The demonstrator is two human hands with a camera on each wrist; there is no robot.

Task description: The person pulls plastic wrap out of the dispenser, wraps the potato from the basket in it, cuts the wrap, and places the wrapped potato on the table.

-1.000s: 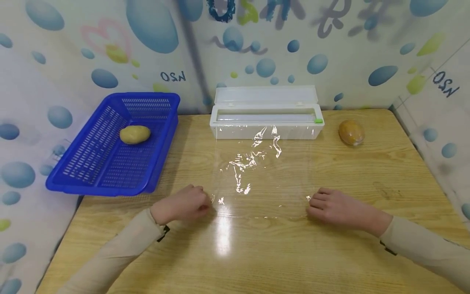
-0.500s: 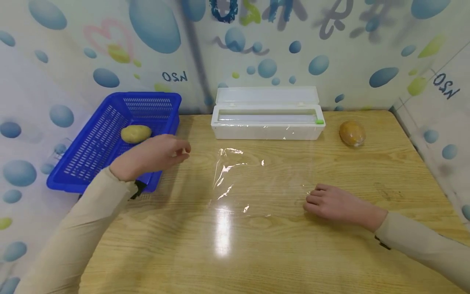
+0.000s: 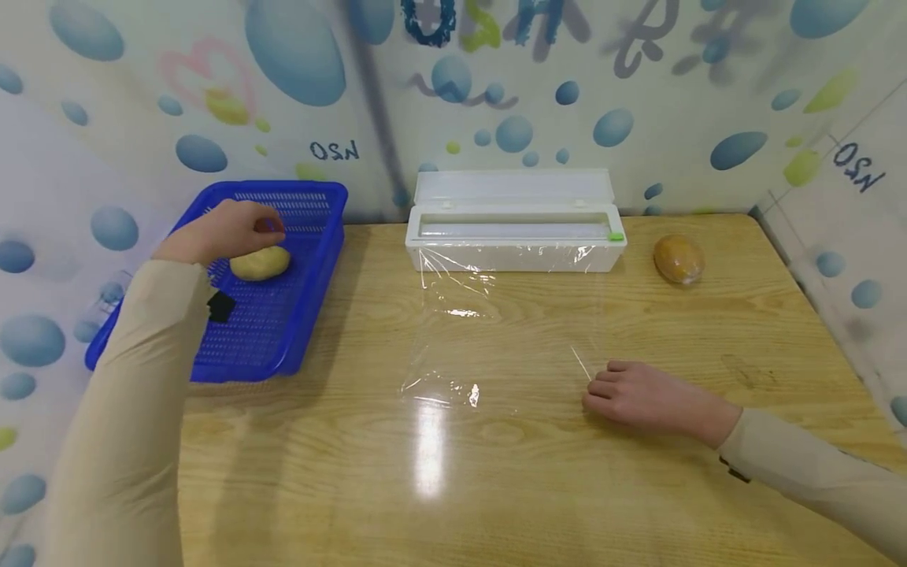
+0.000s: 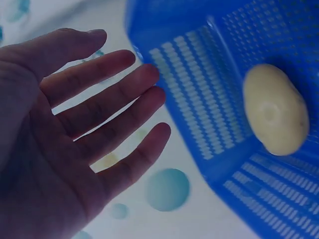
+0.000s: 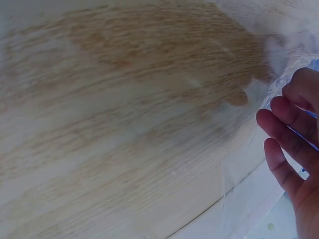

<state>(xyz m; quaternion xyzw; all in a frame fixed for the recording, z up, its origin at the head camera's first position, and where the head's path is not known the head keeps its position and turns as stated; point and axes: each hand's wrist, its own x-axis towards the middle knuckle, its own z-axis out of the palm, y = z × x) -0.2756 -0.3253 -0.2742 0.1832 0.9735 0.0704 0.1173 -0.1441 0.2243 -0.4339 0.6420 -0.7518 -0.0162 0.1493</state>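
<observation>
In the blue basket lies a pale yellow potato. My left hand is over the basket, close above the potato. The left wrist view shows this hand's fingers spread and loosely bent, holding nothing, with the potato beyond them. A sheet of clear cling film stretches forward over the wooden table from a white dispenser box. At the sheet's near right corner my right hand pinches the film between thumb and index finger; the other fingers are bent in the right wrist view.
At the back right of the table sits a brownish round thing wrapped in shiny film. The dispenser's lid stands raised against the patterned wall. A green slider is at the dispenser's right end.
My left hand has let go of the film's near left corner and moved left and away to above the potato. The film's left side has slackened. My right hand stays at its corner.
</observation>
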